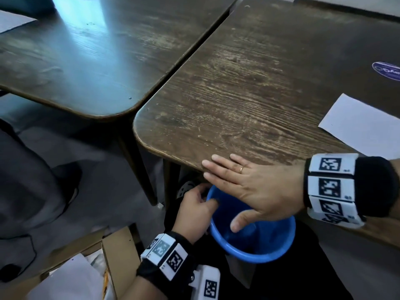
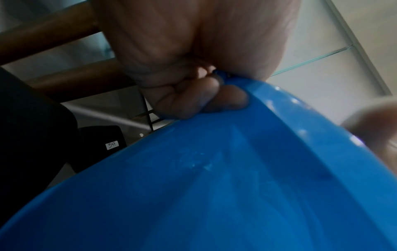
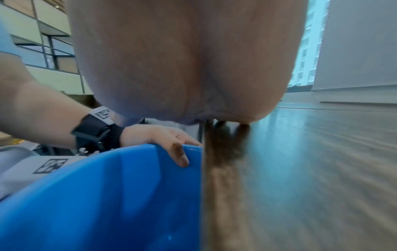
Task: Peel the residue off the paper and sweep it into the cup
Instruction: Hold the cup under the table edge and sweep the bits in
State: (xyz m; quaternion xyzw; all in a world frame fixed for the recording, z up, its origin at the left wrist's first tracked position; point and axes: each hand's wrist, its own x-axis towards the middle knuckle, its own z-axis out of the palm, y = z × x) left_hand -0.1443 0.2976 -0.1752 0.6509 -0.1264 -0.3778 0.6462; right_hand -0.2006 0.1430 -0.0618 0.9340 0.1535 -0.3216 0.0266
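A blue plastic cup (image 1: 259,245) hangs just below the near edge of the brown wooden table (image 1: 249,94). My left hand (image 1: 194,208) grips its rim, thumb inside and fingers outside; the left wrist view shows those fingers (image 2: 193,105) curled on the blue rim (image 2: 290,105). My right hand (image 1: 244,182) lies flat with straight fingers across the table edge, its thumb over the cup's mouth. The cup (image 3: 96,195) and the left hand (image 3: 167,139) also show in the right wrist view. A white paper (image 1: 363,128) lies at the table's right. No residue is visible.
A second wooden table (image 1: 86,50) stands to the left, with a narrow gap between the two. A blue oval sticker (image 1: 387,71) sits at the far right. An open cardboard box (image 1: 116,260) with papers is on the floor at the lower left.
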